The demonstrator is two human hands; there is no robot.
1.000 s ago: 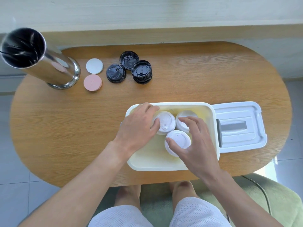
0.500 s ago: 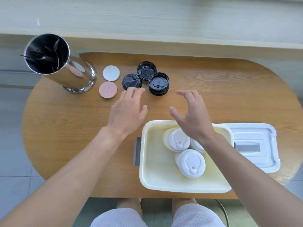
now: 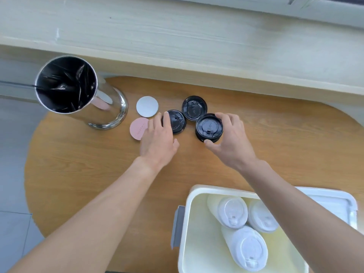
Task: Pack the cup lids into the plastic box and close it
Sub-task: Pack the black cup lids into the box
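Near the centre of the frame our right hand [image 3: 230, 140] curls thumb and fingers around the stack of black cup lids [image 3: 209, 127] on the wooden table [image 3: 275, 138]. Our left hand [image 3: 157, 139] lies with straight fingers on another black lid [image 3: 177, 121], holding nothing. A third black lid [image 3: 194, 108] sits just above them. At lower right the plastic box [image 3: 189, 213] stands open with three stacks of white lids [image 3: 232, 211] lying inside; its cover [image 3: 338, 201] rests beside it.
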